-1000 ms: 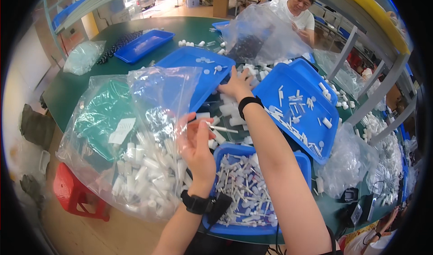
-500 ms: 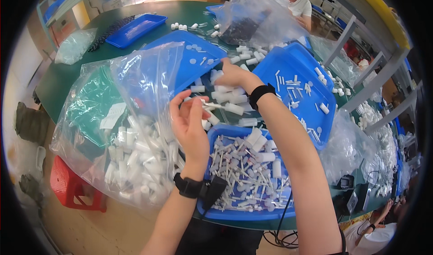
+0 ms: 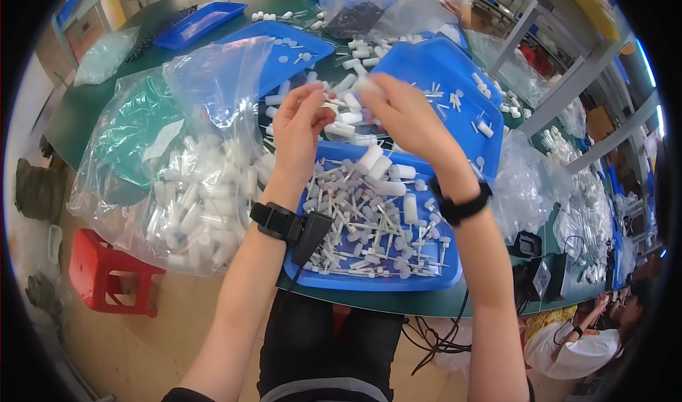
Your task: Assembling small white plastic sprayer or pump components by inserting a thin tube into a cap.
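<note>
My left hand (image 3: pixel 300 121) is closed in a pinch on a thin white stemmed piece (image 3: pixel 331 106), above a heap of white plastic cylinders. Just to its right, my right hand (image 3: pixel 408 114) is closed on a white plastic cylinder (image 3: pixel 367 87), somewhat smeared by motion. Below both hands, a blue tray (image 3: pixel 369 283) is filled with many small stemmed pieces (image 3: pixel 355 224), thin rods with pale round heads. Several larger white cylinders (image 3: pixel 380 164) lie on top of them. More loose cylinders (image 3: pixel 344 118) lie on the green table under my hands.
A clear plastic bag (image 3: pixel 206 196) full of white cylinders slumps over the table's left edge, above a red stool (image 3: pixel 106 270). Blue trays (image 3: pixel 419 61) with small parts stand further back. Metal posts (image 3: pixel 526 68) rise at right. Another person sits across the table.
My right hand has come back from the far pile toward my left hand, now with a white cylinder. The left hand still pinches a stemmed piece. The view has shifted.
</note>
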Tool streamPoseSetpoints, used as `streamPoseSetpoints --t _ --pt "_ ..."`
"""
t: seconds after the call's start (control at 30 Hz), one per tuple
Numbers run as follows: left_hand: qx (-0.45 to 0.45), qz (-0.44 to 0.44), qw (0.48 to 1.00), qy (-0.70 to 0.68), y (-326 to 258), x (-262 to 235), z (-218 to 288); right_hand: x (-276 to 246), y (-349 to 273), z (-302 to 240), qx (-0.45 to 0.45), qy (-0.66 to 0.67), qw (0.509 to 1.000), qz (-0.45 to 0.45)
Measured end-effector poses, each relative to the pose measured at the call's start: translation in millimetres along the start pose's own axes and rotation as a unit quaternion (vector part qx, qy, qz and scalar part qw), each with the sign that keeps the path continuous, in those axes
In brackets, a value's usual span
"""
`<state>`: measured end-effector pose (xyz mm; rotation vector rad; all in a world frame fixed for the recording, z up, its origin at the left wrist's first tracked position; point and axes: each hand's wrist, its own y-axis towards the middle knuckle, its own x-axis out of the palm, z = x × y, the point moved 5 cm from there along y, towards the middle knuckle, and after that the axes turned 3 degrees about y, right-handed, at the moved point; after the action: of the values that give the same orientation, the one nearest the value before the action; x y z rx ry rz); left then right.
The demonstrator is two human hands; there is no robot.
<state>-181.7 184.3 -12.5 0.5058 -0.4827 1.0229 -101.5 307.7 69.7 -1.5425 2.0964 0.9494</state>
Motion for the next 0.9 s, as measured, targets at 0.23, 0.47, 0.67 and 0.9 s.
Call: streamPoseSetpoints --t 0.23,0.47,0.67,0.9 --pt "-0.119 -0.201 0.971 0.057 -15 45 -30 -25 -104 31 0.153 0.246 0.956 0.041" --pt "-0.13 -0.221 0.965 0.057 -20 50 -28 -43 -121 35 0.147 0.227 0.957 0.106" --pt "-0.127 -0.249 0.96 0.015 -33 41 -23 -41 -126 35 0.132 0.277 0.945 0.114" --pt "-0.103 -0.302 0.947 0.039 -40 48 -22 -50 -137 34 0.123 0.327 0.931 0.107"
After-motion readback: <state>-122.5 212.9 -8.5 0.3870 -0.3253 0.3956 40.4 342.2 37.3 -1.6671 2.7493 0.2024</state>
